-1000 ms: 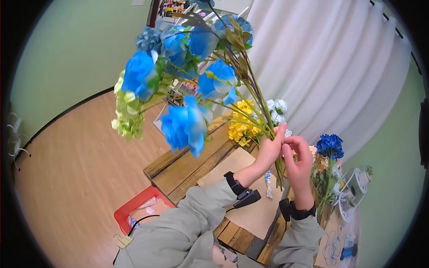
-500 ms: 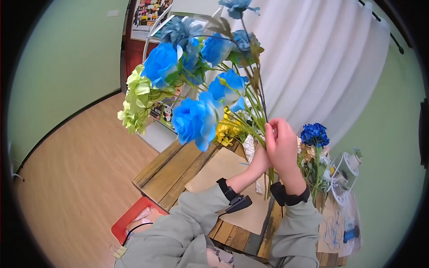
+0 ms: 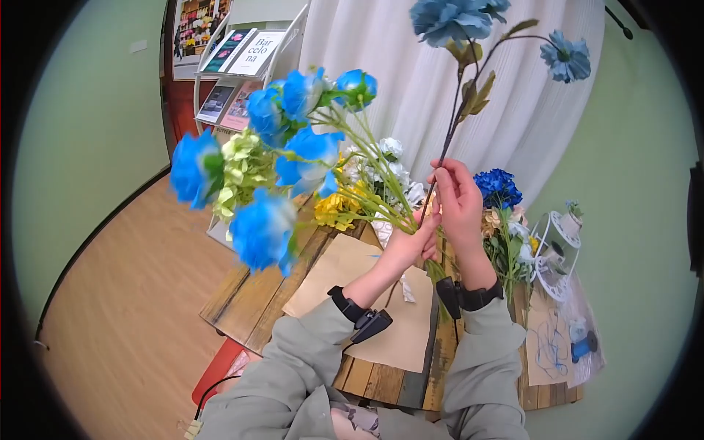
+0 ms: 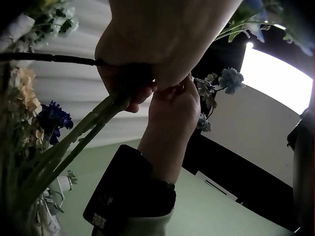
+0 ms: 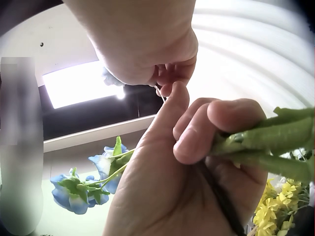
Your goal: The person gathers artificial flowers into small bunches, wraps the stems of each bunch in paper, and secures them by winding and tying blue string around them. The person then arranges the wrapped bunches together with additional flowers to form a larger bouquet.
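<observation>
My left hand (image 3: 406, 248) grips the green stems (image 5: 275, 140) of a bunch of bright blue roses (image 3: 264, 229) and pale green blossoms (image 3: 242, 163), which lean to the left in the head view. Above it, my right hand (image 3: 460, 203) pinches the dark stem (image 3: 456, 110) of a dusty blue flower (image 3: 455, 20), held nearly upright. That dark stem also passes through my left hand; its lower end shows in the right wrist view (image 5: 219, 196). In the left wrist view my right hand (image 4: 173, 110) is just beyond the left.
Brown paper (image 3: 389, 334) lies on the wooden table (image 3: 253, 304). Yellow flowers (image 3: 339, 209) and white ones are behind the hands. Dark blue flowers (image 3: 499, 188), a white wire stand (image 3: 551, 275) and a blue spool (image 3: 584, 346) are at the right. A red bin (image 3: 220, 372) is at the lower left.
The dusty blue flower stands apart from the roses, farther right. My right hand has moved up from the left hand, while the roses have swung lower and left. The head view has shifted.
</observation>
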Motion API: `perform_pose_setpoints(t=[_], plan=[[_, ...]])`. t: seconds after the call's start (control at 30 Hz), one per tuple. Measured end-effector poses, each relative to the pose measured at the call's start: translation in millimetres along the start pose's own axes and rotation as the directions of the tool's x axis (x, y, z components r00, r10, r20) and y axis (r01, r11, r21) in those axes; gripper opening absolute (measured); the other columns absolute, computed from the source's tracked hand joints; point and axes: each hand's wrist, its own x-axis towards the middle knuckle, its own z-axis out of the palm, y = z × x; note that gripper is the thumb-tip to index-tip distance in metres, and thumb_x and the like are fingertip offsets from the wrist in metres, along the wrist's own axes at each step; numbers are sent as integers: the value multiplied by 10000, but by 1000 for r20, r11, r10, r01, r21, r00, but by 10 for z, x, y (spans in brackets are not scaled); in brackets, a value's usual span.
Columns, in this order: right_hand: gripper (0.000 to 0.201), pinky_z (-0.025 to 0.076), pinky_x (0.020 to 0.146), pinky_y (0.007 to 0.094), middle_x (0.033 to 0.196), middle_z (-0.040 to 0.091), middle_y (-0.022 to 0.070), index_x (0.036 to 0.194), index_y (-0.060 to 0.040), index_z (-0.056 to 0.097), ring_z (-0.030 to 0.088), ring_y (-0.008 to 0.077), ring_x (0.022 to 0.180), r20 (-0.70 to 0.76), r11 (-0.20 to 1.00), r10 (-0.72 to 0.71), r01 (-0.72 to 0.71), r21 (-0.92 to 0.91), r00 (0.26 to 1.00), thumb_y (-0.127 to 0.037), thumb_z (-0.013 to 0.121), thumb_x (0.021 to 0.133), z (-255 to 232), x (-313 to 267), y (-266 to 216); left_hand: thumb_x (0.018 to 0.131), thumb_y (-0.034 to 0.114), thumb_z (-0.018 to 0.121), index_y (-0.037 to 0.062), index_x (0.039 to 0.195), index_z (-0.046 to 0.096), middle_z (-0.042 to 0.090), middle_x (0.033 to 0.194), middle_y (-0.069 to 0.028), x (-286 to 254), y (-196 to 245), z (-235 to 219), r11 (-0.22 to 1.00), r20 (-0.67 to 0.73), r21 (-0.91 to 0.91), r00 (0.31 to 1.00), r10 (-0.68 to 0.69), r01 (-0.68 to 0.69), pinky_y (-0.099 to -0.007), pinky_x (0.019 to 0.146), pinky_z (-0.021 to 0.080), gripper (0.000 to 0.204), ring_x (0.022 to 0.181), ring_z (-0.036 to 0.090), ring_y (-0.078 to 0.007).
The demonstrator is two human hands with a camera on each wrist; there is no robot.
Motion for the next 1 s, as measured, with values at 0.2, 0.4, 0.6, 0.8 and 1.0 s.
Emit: perform_pose_setpoints(t=[0.2,0.4,0.6,0.8,1.0], plan=[[168,456,668,275,852,599,81,1020,19,574,564,152,716,252,962,-152,202,-183,956,-88,534,897,117,-91,179,965,303,448,92,877,433,382,544,21,57,-173,-107,998,-82,-4,994,-68,68,-253,377,321,229,396,374,-90],[179,452,707,276,876,572,101,1007,25,569,546,175,758,196,986,-66,94,-136,978,-71,577,856,164,-191,79,951,352,462,96,1004,473,441,587,8,90,-228,-176,996,-99,51,993,-63,69,-240,329,287,262,377,409,-90],[177,446,667,241,856,572,67,979,23,584,533,134,739,260,931,-102,184,-315,960,-63,611,826,85,-201,117,957,337,457,85,1054,487,474,640,8,88,-192,-72,997,-167,74,986,22,-10,-232,313,278,271,358,391,-74],[143,453,678,235,826,588,36,967,22,589,535,98,709,220,994,59,-37,-104,974,-60,597,851,52,-219,211,940,242,461,50,1025,488,502,652,-11,34,-169,-73,992,-125,53,987,-105,112,-225,401,332,212,469,475,-101],[192,464,731,213,883,611,42,1086,18,546,561,82,769,153,979,112,-135,153,982,-74,541,917,3,-184,306,951,256,487,66,922,477,457,622,-3,83,-295,-157,998,-106,25,993,-58,61,-257,444,413,193,456,445,-107]])
